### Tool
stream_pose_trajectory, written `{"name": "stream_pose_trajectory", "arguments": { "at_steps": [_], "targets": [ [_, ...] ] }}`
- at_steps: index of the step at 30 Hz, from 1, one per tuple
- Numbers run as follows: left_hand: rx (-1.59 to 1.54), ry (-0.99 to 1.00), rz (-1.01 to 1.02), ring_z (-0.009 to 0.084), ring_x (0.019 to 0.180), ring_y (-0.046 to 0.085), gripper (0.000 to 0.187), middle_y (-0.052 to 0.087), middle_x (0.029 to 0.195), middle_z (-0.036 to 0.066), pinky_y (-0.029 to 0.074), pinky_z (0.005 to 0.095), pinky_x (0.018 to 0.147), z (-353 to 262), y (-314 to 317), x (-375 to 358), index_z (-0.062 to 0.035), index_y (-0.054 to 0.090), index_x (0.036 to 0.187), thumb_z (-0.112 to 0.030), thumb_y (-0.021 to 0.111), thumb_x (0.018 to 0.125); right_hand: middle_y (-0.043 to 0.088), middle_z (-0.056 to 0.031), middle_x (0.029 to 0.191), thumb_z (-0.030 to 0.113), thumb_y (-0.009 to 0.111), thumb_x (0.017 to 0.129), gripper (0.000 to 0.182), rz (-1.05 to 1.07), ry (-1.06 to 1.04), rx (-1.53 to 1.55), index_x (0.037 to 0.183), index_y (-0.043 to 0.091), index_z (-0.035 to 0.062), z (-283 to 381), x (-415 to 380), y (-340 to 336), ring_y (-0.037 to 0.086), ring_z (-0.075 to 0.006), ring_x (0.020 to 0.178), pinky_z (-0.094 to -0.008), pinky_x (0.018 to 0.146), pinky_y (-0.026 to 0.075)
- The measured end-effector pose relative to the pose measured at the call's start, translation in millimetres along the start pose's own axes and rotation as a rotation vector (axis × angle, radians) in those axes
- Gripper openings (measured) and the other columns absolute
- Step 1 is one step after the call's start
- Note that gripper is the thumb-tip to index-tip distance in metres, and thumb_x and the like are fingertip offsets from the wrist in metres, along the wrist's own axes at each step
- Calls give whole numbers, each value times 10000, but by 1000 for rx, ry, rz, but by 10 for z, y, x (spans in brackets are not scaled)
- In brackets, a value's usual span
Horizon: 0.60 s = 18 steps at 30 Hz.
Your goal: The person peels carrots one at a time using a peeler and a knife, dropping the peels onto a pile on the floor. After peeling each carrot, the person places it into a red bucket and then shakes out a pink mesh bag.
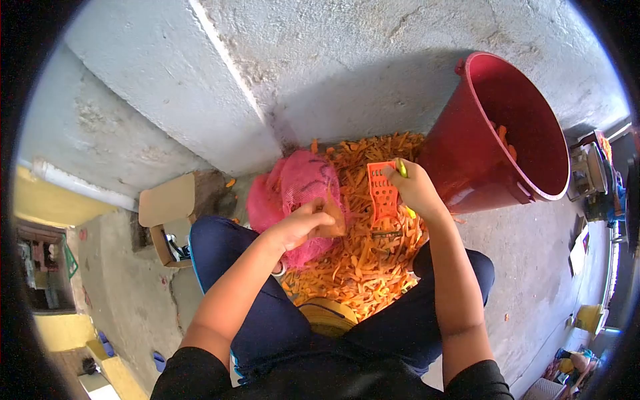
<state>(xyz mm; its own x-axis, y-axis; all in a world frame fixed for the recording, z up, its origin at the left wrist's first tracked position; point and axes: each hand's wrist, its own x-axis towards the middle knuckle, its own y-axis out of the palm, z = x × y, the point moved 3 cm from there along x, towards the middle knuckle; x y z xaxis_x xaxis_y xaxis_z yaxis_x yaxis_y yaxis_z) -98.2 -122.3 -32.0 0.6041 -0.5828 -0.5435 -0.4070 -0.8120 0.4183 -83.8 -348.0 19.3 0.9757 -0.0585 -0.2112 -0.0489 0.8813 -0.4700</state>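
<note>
My left hand is closed on a brownish-orange piece, beside a pink mesh sack. My right hand grips an orange tool with rows of holes by its yellow-green handle. The tool's perforated face hangs down to the left of that hand, apart from the piece. Below both hands a thick heap of orange peelings and strips covers the floor between my legs.
A big red bucket leans at the right, with some orange pieces inside. An open cardboard box stands at the left. The rough wall rises ahead. Blue slippers lie at the lower left.
</note>
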Motion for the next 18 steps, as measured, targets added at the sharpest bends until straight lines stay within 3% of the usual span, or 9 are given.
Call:
{"name": "stream_pose_trajectory", "arguments": {
  "at_steps": [2, 5, 9, 10, 14, 18],
  "targets": [
    [-164, -23, 112, 192, 883, 528, 321, 525, 968, 72, 451, 360, 773, -3, 19, 52, -55, 475, 1053, -207, 522, 773, 494, 1, 616, 264, 514, 833, 262, -79, -30, 272, 811, 539, 5, 1, 23, 19, 429, -77, 579, -282, 527, 375],
    [-340, -68, 145, 203, 893, 535, 294, 549, 946, 69, 462, 401, 764, -55, 163, 85, -67, 473, 1046, -237, 467, 807, 487, 21, 665, 268, 518, 839, 255, -151, 95, 736, 849, 552, 16, 58, 34, 113, 396, -70, 579, -248, 533, 363],
    [-544, -45, 207, 210, 871, 552, 333, 570, 958, 78, 448, 375, 789, 143, 224, 312, -50, 488, 1054, -267, 379, 826, 523, 14, 707, 229, 540, 829, 208, -210, 58, 697, 848, 555, 23, -55, 140, 274, 458, -63, 622, -234, 573, 395],
    [-554, -70, 117, 216, 882, 552, 338, 567, 986, 85, 445, 385, 794, 48, 336, 249, -50, 484, 1071, -277, 365, 850, 546, 3, 699, 202, 549, 821, 201, -231, 50, 683, 855, 555, 4, 8, 134, 297, 473, -58, 626, -226, 570, 404],
    [-578, -77, 134, 211, 883, 551, 359, 568, 991, 83, 448, 365, 792, -35, 438, 311, -53, 482, 1082, -313, 338, 881, 572, -32, 800, 160, 546, 824, 186, -209, 92, 615, 913, 535, -2, 94, 140, 374, 521, -73, 676, -226, 611, 433],
    [-522, -104, 27, 213, 826, 555, 353, 566, 967, 68, 459, 370, 729, -35, 442, 371, -88, 482, 1065, -339, 293, 902, 559, -35, 821, 151, 538, 827, 190, -311, -63, 514, 936, 507, -1, 136, 170, 448, 502, -74, 721, -220, 623, 427]
  ]
}}
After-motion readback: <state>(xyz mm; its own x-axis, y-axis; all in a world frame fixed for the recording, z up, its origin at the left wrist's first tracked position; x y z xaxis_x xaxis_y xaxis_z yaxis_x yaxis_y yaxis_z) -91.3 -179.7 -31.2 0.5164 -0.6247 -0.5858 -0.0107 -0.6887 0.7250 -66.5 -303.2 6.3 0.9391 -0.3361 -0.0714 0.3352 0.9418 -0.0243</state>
